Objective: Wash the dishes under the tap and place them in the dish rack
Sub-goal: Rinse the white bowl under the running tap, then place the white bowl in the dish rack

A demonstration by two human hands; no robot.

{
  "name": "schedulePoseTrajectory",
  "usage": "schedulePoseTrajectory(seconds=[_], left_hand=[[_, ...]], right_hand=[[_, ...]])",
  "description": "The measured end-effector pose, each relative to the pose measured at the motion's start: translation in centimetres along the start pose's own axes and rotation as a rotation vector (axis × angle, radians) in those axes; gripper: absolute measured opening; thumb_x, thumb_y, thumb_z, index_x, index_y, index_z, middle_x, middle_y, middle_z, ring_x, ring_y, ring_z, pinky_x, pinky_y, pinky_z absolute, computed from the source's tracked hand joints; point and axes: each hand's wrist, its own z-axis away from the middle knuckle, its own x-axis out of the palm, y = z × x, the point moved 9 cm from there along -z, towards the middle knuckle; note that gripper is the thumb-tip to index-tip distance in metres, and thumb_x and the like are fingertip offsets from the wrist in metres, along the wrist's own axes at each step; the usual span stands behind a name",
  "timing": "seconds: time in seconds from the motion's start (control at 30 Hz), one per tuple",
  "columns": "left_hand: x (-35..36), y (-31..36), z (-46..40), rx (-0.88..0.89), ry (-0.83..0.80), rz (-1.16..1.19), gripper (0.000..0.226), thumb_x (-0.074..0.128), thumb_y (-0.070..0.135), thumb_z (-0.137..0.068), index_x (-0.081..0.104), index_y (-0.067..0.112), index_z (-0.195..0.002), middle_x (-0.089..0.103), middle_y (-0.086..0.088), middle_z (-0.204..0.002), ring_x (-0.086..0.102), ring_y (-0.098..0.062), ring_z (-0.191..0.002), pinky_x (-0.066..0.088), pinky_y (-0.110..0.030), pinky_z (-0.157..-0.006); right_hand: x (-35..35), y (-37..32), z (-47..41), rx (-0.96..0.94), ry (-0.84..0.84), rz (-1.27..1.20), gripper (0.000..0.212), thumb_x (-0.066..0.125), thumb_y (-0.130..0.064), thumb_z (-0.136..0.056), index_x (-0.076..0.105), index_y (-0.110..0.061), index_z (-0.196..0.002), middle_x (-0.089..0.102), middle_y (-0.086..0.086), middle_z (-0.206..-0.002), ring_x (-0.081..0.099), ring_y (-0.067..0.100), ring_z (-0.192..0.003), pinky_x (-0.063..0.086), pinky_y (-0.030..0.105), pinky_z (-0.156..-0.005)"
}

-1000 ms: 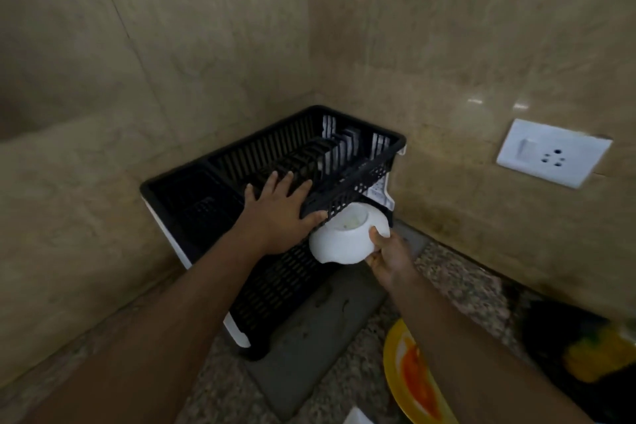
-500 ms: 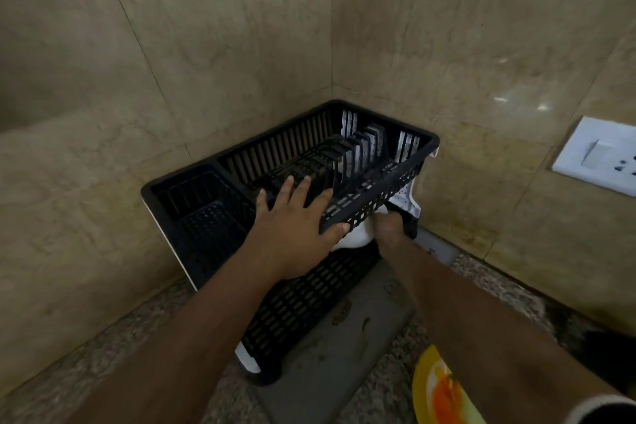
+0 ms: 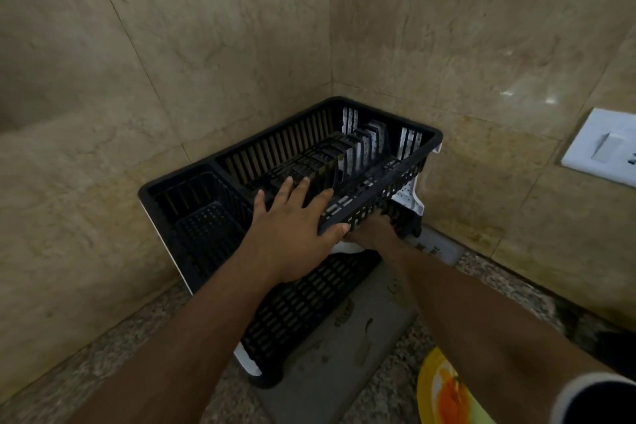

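A white rounded ceramic bowl [image 3: 346,246] is seen only as a sliver, tucked beneath the raised upper tray of the black slatted plastic dish rack [image 3: 292,162], in the gap above the rack's perforated lower shelf. It is reached from the front right by the right hand [image 3: 370,232], which is pushed in under the tray edge; whether its fingers are curled round the bowl cannot be told, since they are hidden by the tray. The left hand [image 3: 292,220] is laid across the tray's front rim with fingers straight and spread, the thumb hooked beneath the edge, apparently propping the tray. The bowl lies directly between the two hands, just below the left thumb and touching or just beside the right palm, so the right hand is judged the nearer and better placed one for the release. The rack stands in the corner of beige marble-like walls on a speckled stone counter [image 3: 103,354]. A yellow plate with orange residue [image 3: 444,392] is seen at the lower right, and a white wall switch plate [image 3: 605,144] at the right edge.
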Motion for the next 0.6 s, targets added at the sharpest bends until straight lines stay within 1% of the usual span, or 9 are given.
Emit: schedulePoseTrajectory(seconds=[0.03, 0.07, 0.13, 0.2, 0.3, 0.4, 0.53, 0.6], left_hand=[[0.0, 0.0, 0.0, -0.001, -0.002, 0.0, 0.072, 0.015, 0.074, -0.091, 0.003, 0.041, -0.154, -0.008, 0.002, -0.165, -0.013, -0.021, -0.151, -0.008, -0.059, -0.118], [0.1, 0.0, -0.1, -0.001, -0.004, 0.0, 0.071, 0.015, 0.073, -0.091, 0.003, 0.041, -0.154, -0.008, 0.002, -0.165, -0.013, -0.021, -0.151, -0.008, -0.059, -0.118], [0.1, 0.0, -0.1, -0.001, -0.003, 0.001, 0.071, 0.015, 0.073, -0.091, 0.003, 0.042, -0.154, -0.007, 0.002, -0.165, -0.013, -0.021, -0.151, -0.008, -0.059, -0.118], [0.1, 0.0, -0.1, -0.002, 0.002, 0.001, 0.071, 0.015, 0.073, -0.091, 0.003, 0.042, -0.153, -0.006, 0.002, -0.165, -0.012, -0.021, -0.151, -0.008, -0.059, -0.118], [0.2, 0.0, -0.1, 0.006, 0.011, 0.003, 0.07, 0.015, 0.073, -0.091, 0.004, 0.042, -0.153, -0.005, 0.002, -0.165, -0.012, -0.02, -0.151, -0.008, -0.058, -0.118], [0.3, -0.2, -0.2, 0.0, 0.017, 0.002, 0.071, 0.015, 0.074, -0.091, 0.004, 0.042, -0.153, -0.004, 0.003, -0.165, -0.011, -0.021, -0.151, -0.008, -0.057, -0.118], [0.4, 0.0, -0.5, -0.018, 0.002, -0.013, 0.073, 0.015, 0.074, -0.09, 0.005, 0.041, -0.154, -0.002, 0.002, -0.165, -0.008, -0.023, -0.151, -0.005, -0.058, -0.119], [0.3, 0.0, -0.5, -0.027, 0.008, -0.013, 0.073, 0.017, 0.074, -0.09, 0.008, 0.04, -0.154, 0.001, 0.001, -0.165, -0.005, -0.023, -0.151, -0.004, -0.058, -0.119]], right_hand=[[-1.1, -1.1, 2.0, -0.046, 0.021, 0.025, 0.129, 0.055, -0.088, -0.056, 0.02, -0.013, -0.155, 0.027, 0.011, -0.158, 0.03, 0.032, -0.141, 0.026, 0.044, -0.113], [-1.9, -2.0, 3.7, -0.068, 0.039, 0.023, 0.122, 0.059, -0.082, -0.063, 0.019, -0.013, -0.155, 0.027, 0.012, -0.158, 0.03, 0.032, -0.141, 0.026, 0.044, -0.114], [-2.3, -2.5, 6.2, -0.052, 0.061, -0.002, 0.129, 0.07, -0.075, -0.064, 0.009, -0.008, -0.155, 0.022, 0.016, -0.156, 0.028, 0.034, -0.141, 0.03, 0.044, -0.113], [-2.3, -2.3, 7.5, -0.021, 0.098, 0.004, 0.135, 0.076, -0.07, -0.062, 0.003, -0.002, -0.153, 0.021, 0.018, -0.154, 0.028, 0.034, -0.141, 0.033, 0.043, -0.113], [-2.1, -2.4, 7.4, -0.044, 0.17, 0.038, 0.136, 0.072, -0.078, -0.057, 0.006, -0.008, -0.154, 0.023, 0.018, -0.154, 0.031, 0.034, -0.139, 0.033, 0.045, -0.11], [-1.6, -2.5, 7.3, -0.043, 0.122, 0.093, 0.134, 0.065, -0.081, -0.062, 0.005, -0.007, -0.155, 0.019, 0.021, -0.156, 0.028, 0.036, -0.14, 0.031, 0.045, -0.111], [-3.2, -3.2, 9.9, -0.142, 0.197, 0.146, 0.118, 0.06, -0.077, -0.071, 0.012, -0.008, -0.154, 0.025, 0.018, -0.155, 0.031, 0.035, -0.139, 0.033, 0.046, -0.112], [-4.7, -2.7, 12.0, -0.17, 0.245, 0.144, 0.107, 0.057, -0.073, -0.077, 0.017, -0.009, -0.153, 0.031, 0.017, -0.151, 0.035, 0.035, -0.136, 0.036, 0.046, -0.109]])
